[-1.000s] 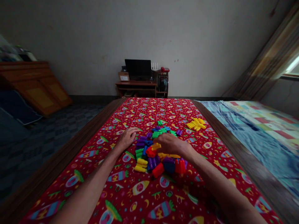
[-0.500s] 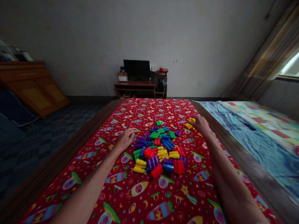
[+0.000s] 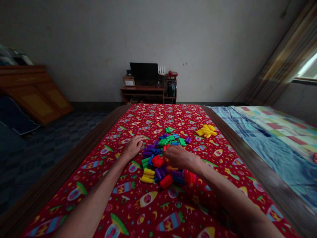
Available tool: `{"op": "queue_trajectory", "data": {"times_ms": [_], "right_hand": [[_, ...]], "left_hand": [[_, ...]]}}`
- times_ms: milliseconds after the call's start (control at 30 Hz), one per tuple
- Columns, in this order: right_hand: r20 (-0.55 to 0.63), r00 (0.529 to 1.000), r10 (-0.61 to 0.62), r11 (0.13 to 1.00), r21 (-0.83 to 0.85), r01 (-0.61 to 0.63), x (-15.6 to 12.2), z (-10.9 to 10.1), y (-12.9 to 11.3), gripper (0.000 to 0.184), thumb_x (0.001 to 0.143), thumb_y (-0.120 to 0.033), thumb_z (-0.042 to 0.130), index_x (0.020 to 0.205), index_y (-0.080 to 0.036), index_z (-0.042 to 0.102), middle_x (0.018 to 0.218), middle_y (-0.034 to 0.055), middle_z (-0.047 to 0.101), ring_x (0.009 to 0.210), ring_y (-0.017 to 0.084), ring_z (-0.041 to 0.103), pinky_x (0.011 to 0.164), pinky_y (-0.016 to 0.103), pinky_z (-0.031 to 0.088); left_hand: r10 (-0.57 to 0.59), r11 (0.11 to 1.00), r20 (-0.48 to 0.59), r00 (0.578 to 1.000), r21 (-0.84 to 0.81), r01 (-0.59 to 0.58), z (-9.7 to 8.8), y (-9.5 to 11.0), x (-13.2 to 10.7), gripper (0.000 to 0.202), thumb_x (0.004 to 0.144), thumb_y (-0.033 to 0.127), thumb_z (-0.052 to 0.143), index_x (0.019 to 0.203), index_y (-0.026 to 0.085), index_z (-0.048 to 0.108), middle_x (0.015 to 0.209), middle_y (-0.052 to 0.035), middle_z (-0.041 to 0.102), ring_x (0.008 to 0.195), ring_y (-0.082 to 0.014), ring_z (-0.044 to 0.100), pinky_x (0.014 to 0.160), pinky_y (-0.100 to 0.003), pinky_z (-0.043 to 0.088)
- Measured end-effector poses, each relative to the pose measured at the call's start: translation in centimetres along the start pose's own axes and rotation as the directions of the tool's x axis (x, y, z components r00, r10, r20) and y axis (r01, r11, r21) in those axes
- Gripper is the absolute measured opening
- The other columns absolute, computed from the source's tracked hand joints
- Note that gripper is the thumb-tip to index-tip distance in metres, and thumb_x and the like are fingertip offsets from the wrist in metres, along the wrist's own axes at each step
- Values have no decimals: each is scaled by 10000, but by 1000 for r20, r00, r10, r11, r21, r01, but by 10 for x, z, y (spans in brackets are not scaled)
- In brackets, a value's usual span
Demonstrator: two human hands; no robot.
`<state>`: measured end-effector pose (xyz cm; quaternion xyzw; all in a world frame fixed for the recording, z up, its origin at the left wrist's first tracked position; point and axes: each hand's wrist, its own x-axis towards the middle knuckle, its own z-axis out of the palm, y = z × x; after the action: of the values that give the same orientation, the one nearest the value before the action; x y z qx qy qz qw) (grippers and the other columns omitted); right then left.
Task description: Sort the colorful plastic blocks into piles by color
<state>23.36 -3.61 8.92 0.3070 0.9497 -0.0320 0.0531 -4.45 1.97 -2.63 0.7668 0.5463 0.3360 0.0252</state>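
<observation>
A mixed pile of toy building blocks (image 3: 158, 161) in red, blue, green, purple and yellow, each shaped like joined tubes, lies mid-table. My right hand (image 3: 177, 156) is over the middle of this pile, back upward. Its fingers point down among the blocks, and their tips are hidden, so I cannot see whether they grip one. My left hand (image 3: 134, 146) rests on the cloth just left of the pile, fingers loosely stretched out, holding nothing. Farther back on the right sits a separate heap of yellow blocks (image 3: 206, 131). Two yellow blocks (image 3: 148, 176) lie at the pile's near left.
A red patterned cloth (image 3: 146, 216) covers the table, leaving its dark wooden edge (image 3: 229, 140) bare. To the right is a bed (image 3: 260, 142) with blue and patchwork covers. A desk with a monitor (image 3: 144, 72) stands at the far wall; a wooden cabinet (image 3: 32, 89) is left.
My right hand has come from the yellow heap at the back right toward me and left, over the pile. The yellow block it held now lies on that heap. My left hand stays put.
</observation>
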Motion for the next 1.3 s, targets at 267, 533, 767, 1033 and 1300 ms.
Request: {"op": "queue_trajectory", "data": {"times_ms": [267,533,767,1033,1300], "right_hand": [[59,998,18,975,222,-31,-2,-23,35,181,880,-221,576,982,-149,708,867,56,699,762,135,615,622,211,405],[44,994,102,991,-88,-98,-12,-10,-9,255,855,-240,610,1082,-144,673,1046,155,692,947,259,648,717,312,478],[-68,989,134,986,107,-126,-8,-25,37,211,881,-222,558,1031,-210,706,946,63,722,815,151,647,639,216,405],[-461,488,741,646,294,-704,-33,6,160,324,903,-287,484,1144,-178,671,1003,115,720,906,230,651,726,290,444],[-316,796,517,856,188,-481,-20,-25,107,278,898,-198,455,937,-138,723,858,83,729,747,159,637,620,226,385]], "left_hand": [[-7,1000,2,1000,8,7,2,-2,1,378,865,275,369,968,182,721,1086,-95,694,1034,-222,631,988,-418,488],[13,1000,-6,1000,2,-13,1,-2,0,380,874,287,363,972,188,716,1086,-89,698,1040,-216,630,991,-425,483],[2,1000,-8,1000,-4,-2,2,-3,1,363,862,275,376,946,205,722,1071,-78,704,1039,-217,629,996,-424,482],[-2,1000,-1,1000,-28,1,0,-2,1,356,867,280,392,970,219,727,1078,-63,697,1035,-205,625,998,-416,478],[-17,1000,3,1000,-16,17,0,-1,1,352,866,284,398,958,217,730,1079,-71,699,1035,-218,627,978,-415,492]]}}
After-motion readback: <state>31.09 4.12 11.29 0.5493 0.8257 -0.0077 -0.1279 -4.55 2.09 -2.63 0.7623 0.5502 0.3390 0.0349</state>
